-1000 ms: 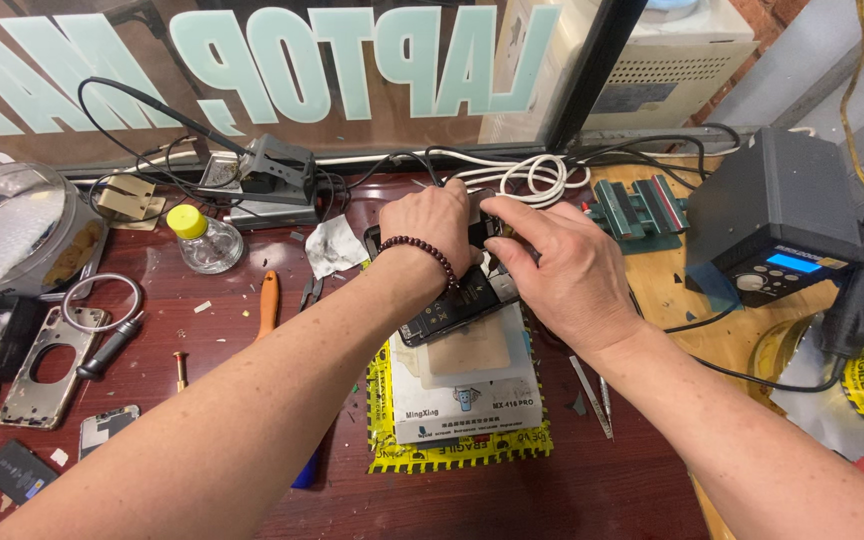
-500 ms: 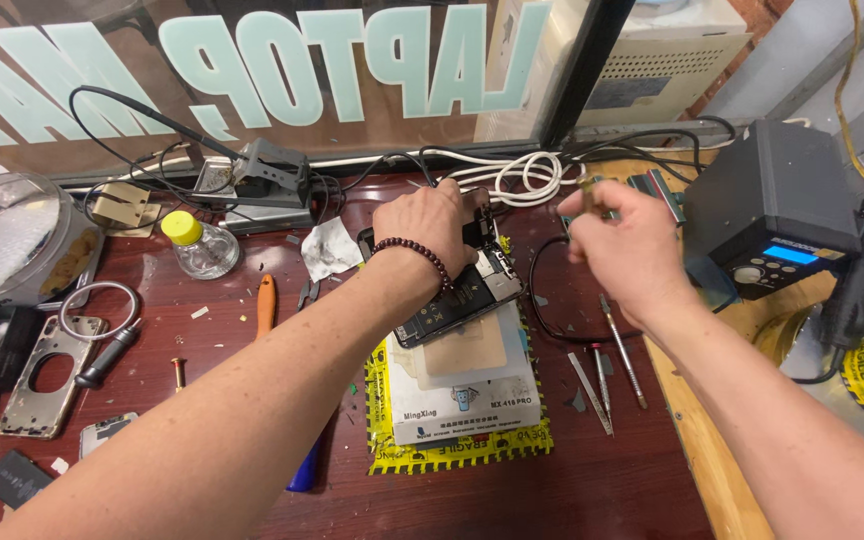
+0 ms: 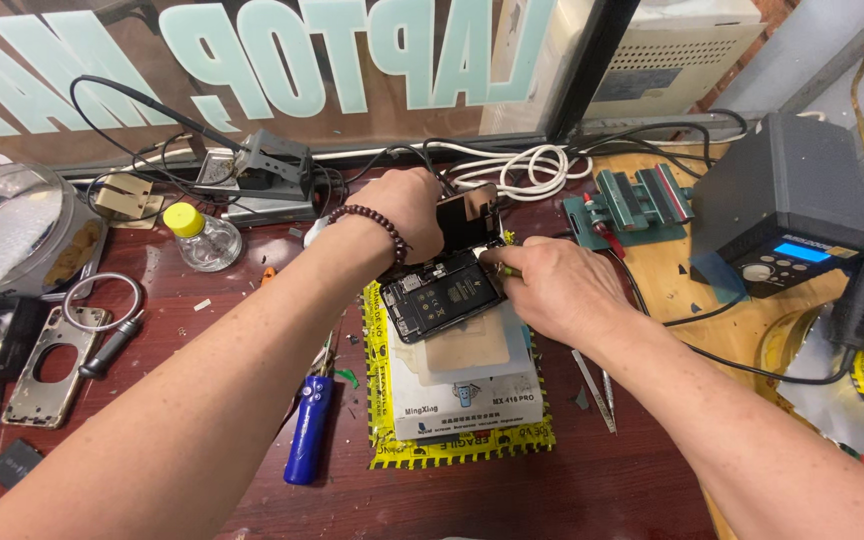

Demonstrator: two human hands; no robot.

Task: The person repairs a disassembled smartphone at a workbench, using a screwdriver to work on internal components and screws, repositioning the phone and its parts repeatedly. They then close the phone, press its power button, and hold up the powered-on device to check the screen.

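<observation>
A single camera, worn on the person's head, looks steeply down and forward over both forearms onto the dark red wooden surface (image 3: 592, 490). It sits close, within arm's reach, so the left hand (image 3: 407, 205) and right hand (image 3: 552, 290) fill the middle of the frame. The view faces a glass window pane with pale lettering (image 3: 282, 60) along the top edge; the surface's near edge is cut off below.
</observation>
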